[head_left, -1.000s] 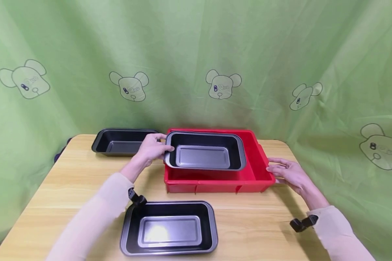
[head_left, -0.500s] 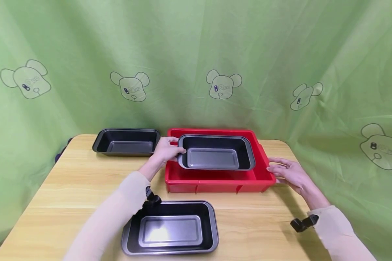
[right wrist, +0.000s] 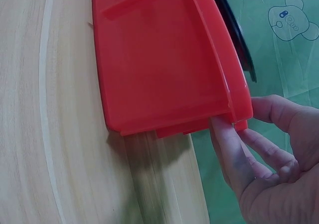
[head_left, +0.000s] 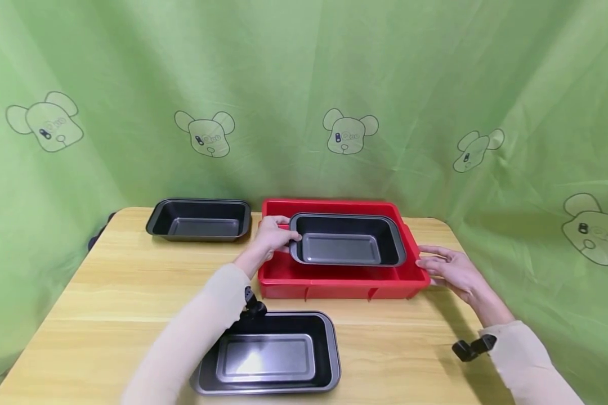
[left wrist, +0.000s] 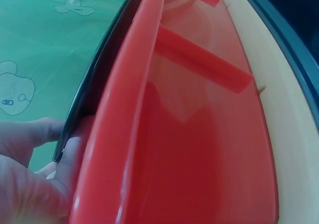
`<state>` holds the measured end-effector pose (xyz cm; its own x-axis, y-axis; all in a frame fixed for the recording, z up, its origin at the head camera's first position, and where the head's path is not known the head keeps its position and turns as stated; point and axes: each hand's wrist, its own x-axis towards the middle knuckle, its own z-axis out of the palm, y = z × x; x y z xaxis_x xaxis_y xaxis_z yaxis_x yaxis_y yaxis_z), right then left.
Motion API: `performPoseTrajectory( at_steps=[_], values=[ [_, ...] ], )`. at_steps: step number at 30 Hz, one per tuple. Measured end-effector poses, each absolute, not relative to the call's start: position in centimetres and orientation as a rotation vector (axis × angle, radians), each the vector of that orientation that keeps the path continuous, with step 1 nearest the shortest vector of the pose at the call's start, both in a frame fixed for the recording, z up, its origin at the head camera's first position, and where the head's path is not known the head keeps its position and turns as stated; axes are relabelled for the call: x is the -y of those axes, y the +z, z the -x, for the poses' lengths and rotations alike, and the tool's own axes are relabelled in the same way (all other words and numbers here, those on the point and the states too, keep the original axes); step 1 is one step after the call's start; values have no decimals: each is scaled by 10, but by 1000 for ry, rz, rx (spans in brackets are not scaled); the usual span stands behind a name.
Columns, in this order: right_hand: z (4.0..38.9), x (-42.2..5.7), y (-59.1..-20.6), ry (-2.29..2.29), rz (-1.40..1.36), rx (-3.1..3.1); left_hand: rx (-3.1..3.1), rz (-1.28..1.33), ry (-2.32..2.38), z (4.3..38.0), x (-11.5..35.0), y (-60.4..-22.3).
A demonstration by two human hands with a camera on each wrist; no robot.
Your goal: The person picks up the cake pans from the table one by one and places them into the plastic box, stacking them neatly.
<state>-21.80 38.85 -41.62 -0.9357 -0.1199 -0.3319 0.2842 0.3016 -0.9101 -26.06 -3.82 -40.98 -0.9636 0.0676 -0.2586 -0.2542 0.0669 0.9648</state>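
My left hand (head_left: 272, 237) pinches the left rim of a dark loaf pan (head_left: 340, 249), its thumb over the inner edge. That pan is over the red plastic bin (head_left: 334, 289), within its outline from above. In the left wrist view the pan's dark rim (left wrist: 94, 64) stands higher than the bin's red edge; whether its base touches the bin floor is hidden. My right hand (head_left: 451, 270) grips the bin's right end. The right wrist view shows thumb and fingers (right wrist: 232, 149) on either side of the bin's rim (right wrist: 234, 84).
Another dark loaf pan (head_left: 202, 228) sits at the table's back left, beside the bin. A third loaf pan (head_left: 268, 360) lies in front, partly covered by my left sleeve. The wooden table (head_left: 116, 304) meets a green curtain (head_left: 284, 84) behind and at the sides.
My left hand has carried the loaf pan rightward and somewhat down, so it now lies farther over the red bin. My right hand has stayed on the bin's end.
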Motion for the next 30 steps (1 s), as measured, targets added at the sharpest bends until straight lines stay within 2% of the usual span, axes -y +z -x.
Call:
performPoseTrajectory(
  at_steps=[30],
  values=[
    [218,-391,-417,-1700,-137,-2222,-2116,296,1894,265,9,-433]
  ],
)
